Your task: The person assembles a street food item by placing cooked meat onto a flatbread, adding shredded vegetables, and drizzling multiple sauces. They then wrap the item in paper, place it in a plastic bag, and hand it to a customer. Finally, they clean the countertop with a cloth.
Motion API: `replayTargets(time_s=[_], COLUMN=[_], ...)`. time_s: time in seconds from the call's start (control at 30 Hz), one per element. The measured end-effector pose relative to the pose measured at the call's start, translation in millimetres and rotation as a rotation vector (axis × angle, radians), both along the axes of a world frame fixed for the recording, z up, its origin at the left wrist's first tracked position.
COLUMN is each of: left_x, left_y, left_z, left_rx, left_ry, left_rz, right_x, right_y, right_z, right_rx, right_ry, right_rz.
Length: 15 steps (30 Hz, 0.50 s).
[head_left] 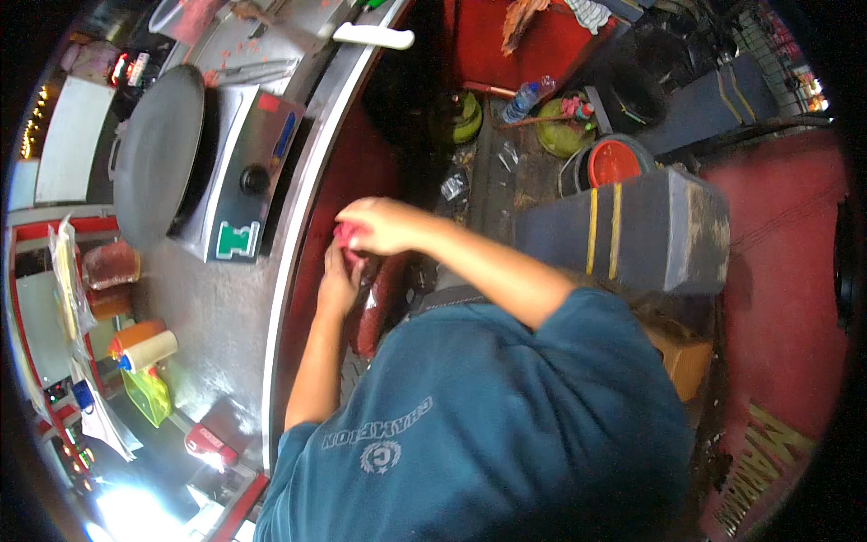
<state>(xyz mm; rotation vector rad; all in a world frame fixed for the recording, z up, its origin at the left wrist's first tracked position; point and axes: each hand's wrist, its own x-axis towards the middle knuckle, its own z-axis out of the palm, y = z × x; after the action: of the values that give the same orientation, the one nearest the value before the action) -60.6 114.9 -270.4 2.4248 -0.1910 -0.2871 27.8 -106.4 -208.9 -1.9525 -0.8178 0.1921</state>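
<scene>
Both of my hands meet just off the counter's front edge, around a small crumpled pinkish-red cloth. My right hand lies over it from above with its fingers curled. Beneath, the fingers of my left hand reach up and close on its lower side. Most of the cloth is hidden by the fingers, and the hands are slightly blurred. On the counter to the left, nearest to my hands, stands a metal gas stove with a black knob. A large dark flat pan sits on it.
A white-handled knife juts over the counter's far edge. Squeeze bottles and a green container stand at the near left. To the right are a dark padded box, a red bucket, green gas cylinders and a plastic bottle.
</scene>
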Motion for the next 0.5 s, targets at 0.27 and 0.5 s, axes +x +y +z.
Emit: replayTargets(time_s=[0.27, 0.5], left_x=[3, -6], left_y=[13, 27], left_z=[-8, 0], left_rx=[-0.081, -0.152], left_ry=[-0.001, -0.056], left_rz=[-0.066, -0.054], right_x=[-147, -229], right_y=[-194, -307], right_z=[202, 178], right_rx=[0.199, -0.718], right_ry=[-0.345, -0.664], right_rz=[-1.212, -1.632])
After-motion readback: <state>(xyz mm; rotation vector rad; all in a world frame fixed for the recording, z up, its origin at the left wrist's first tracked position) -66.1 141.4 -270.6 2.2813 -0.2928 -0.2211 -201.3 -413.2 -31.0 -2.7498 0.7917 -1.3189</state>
